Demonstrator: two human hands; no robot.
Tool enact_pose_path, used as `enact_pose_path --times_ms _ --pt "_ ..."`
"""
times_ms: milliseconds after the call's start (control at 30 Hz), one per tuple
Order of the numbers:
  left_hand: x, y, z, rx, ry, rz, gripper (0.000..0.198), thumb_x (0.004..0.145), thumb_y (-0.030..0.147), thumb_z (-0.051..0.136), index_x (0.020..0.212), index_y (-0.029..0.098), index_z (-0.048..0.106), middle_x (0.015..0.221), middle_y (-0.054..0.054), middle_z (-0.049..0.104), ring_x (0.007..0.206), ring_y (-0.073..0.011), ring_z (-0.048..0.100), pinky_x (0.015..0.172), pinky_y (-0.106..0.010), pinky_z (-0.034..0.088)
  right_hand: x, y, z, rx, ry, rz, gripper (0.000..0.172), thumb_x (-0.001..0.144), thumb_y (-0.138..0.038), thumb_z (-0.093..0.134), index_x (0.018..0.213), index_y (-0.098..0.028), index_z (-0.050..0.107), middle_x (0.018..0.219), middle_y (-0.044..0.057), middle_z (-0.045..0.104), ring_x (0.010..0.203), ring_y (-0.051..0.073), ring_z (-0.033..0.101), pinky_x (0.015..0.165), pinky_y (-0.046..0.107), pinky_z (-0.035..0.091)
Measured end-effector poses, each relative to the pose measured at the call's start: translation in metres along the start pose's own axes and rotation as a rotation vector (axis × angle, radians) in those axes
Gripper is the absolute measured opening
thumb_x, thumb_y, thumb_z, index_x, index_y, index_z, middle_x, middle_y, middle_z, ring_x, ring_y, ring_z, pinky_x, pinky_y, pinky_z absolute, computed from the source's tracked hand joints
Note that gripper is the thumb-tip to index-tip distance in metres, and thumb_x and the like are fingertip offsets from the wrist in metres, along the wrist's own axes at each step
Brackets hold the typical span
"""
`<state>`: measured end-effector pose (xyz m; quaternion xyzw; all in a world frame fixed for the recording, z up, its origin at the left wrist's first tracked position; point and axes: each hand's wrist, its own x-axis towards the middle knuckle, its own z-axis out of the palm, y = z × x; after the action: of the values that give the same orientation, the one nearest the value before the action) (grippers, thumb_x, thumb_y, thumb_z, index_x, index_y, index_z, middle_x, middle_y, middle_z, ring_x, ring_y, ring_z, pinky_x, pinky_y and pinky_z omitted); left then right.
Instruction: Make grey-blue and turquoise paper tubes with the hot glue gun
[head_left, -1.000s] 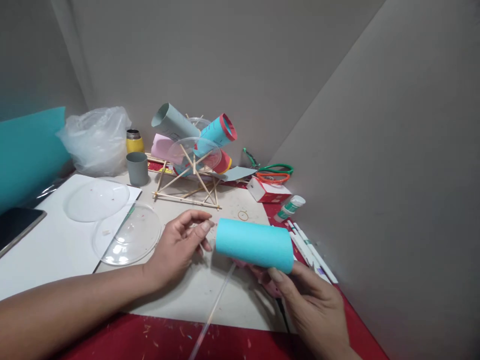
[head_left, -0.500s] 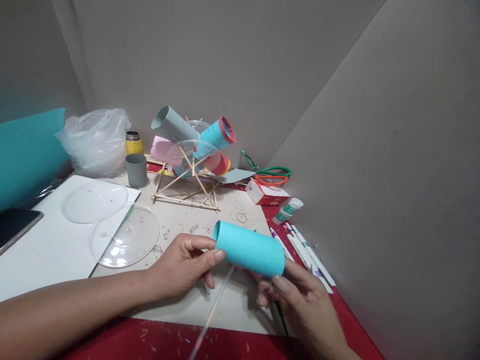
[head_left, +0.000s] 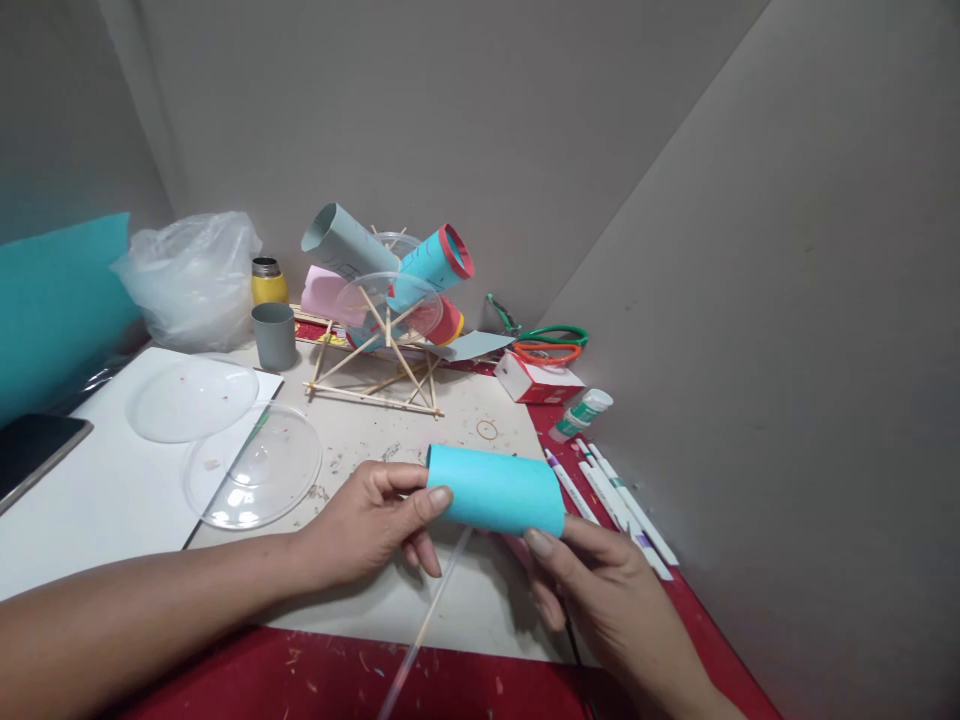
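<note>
A light blue paper tube [head_left: 495,490] is held lengthwise between my hands, above the board. My left hand [head_left: 382,525] pinches its left end, thumb outside and index finger at the opening. At the right end, my right hand [head_left: 600,580] grips the rim, thumb in front and fingers partly hidden behind. Below the tube lies a glue stick or thin clear rod [head_left: 424,625]. Behind stands a wooden stick frame [head_left: 375,400] bearing a wheel of clear discs with a grey paper tube [head_left: 349,240] and a blue tube with red rims [head_left: 431,268].
Clear plastic lids [head_left: 255,470] overlap a white sheet [head_left: 97,520] at left, near a phone [head_left: 37,455]. A plastic bag [head_left: 195,285], grey cup [head_left: 274,337] and yellow bottle [head_left: 268,285] stand behind. Right are markers [head_left: 626,505], glue [head_left: 581,415], scissors [head_left: 551,345] and a box [head_left: 536,380].
The blue tube has tilted closer to level, its right end rising slightly. Both hands keep hold of it. The view has shifted a little.
</note>
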<state>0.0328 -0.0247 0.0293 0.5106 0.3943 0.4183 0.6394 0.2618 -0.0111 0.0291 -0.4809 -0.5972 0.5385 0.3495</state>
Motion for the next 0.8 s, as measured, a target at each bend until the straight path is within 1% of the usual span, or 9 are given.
enact_pose_path --times_ms 100,167,267,333,433,500,567,700,800 --pt "-0.0004 0.0018 0.0009 0.046 0.015 0.040 0.037 0.088 0.047 0.058 0.088 0.012 0.070 0.057 -0.003 0.065 0.050 -0.0095 0.060 0.051 -0.018 0.046 0.0018 0.0039 -0.0012 0.064 -0.057 0.025 0.034 0.080 -0.050 0.069 0.072 -0.018 0.065 0.042 -0.001 0.056 0.038 0.011 0.044 0.043 0.024 0.035" --pt "-0.0009 0.0028 0.0019 0.080 0.013 0.087 0.034 0.089 0.043 0.058 0.083 0.012 0.070 0.059 -0.002 0.064 0.052 -0.0089 0.059 0.053 -0.018 0.046 0.0025 0.0049 -0.0009 0.124 -0.041 0.047 0.032 0.079 -0.049 0.070 0.080 -0.017 0.066 0.042 -0.002 0.056 0.037 0.010 0.043 0.042 0.023 0.033" --pt "-0.0014 0.0029 0.0032 0.097 -0.010 0.125 0.032 0.087 0.042 0.060 0.078 0.013 0.070 0.061 -0.001 0.061 0.053 -0.0089 0.057 0.054 -0.019 0.048 0.0026 0.0036 0.0006 0.204 -0.003 0.055 0.032 0.079 -0.048 0.072 0.073 -0.018 0.062 0.040 -0.004 0.053 0.034 0.008 0.040 0.039 0.020 0.030" --pt "-0.0013 0.0022 0.0033 0.073 -0.025 0.103 0.030 0.084 0.042 0.063 0.083 0.013 0.071 0.065 0.000 0.062 0.053 -0.0086 0.057 0.054 -0.020 0.049 0.0028 0.0025 0.0012 0.219 -0.004 0.049 0.032 0.080 -0.046 0.072 0.069 -0.019 0.060 0.040 -0.004 0.052 0.035 0.007 0.040 0.039 0.020 0.030" --pt "-0.0004 0.0007 0.0022 0.017 -0.019 0.042 0.032 0.084 0.044 0.065 0.094 0.014 0.069 0.065 -0.001 0.065 0.052 -0.0094 0.061 0.053 -0.019 0.048 0.0035 0.0032 0.0001 0.166 -0.032 0.029 0.035 0.082 -0.045 0.070 0.064 -0.017 0.060 0.043 -0.002 0.056 0.038 0.008 0.043 0.042 0.020 0.032" --pt "0.0006 -0.0001 0.0013 -0.003 -0.001 0.013 0.035 0.085 0.047 0.062 0.091 0.013 0.067 0.059 -0.001 0.065 0.051 -0.0104 0.062 0.051 -0.018 0.048 0.0039 0.0054 -0.0011 0.127 -0.060 0.019 0.036 0.082 -0.046 0.070 0.064 -0.017 0.061 0.045 0.000 0.059 0.040 0.008 0.043 0.042 0.021 0.033" --pt "0.0012 -0.0002 0.0008 0.002 0.019 0.005 0.037 0.086 0.050 0.060 0.083 0.013 0.065 0.055 -0.003 0.066 0.049 -0.0105 0.061 0.050 -0.018 0.047 0.0039 0.0075 -0.0018 0.123 -0.084 0.015 0.035 0.081 -0.048 0.070 0.068 -0.016 0.064 0.047 0.001 0.060 0.040 0.008 0.043 0.042 0.021 0.033" --pt "0.0008 0.0022 0.0006 0.048 0.030 0.030 0.040 0.086 0.049 0.060 0.070 0.012 0.062 0.055 -0.004 0.066 0.050 -0.0094 0.061 0.052 -0.017 0.047 0.0035 0.0083 -0.0006 0.184 -0.032 0.027 0.034 0.079 -0.050 0.071 0.082 -0.016 0.067 0.044 -0.001 0.057 0.038 0.007 0.041 0.040 0.019 0.030" --pt "-0.0003 0.0022 0.0007 0.040 0.007 0.021 0.038 0.085 0.048 0.062 0.075 0.011 0.064 0.059 -0.004 0.067 0.052 -0.0089 0.061 0.053 -0.017 0.046 0.0040 0.0077 0.0002 0.196 -0.008 0.040 0.033 0.080 -0.048 0.071 0.076 -0.016 0.066 0.043 -0.001 0.057 0.038 0.006 0.041 0.040 0.018 0.029"
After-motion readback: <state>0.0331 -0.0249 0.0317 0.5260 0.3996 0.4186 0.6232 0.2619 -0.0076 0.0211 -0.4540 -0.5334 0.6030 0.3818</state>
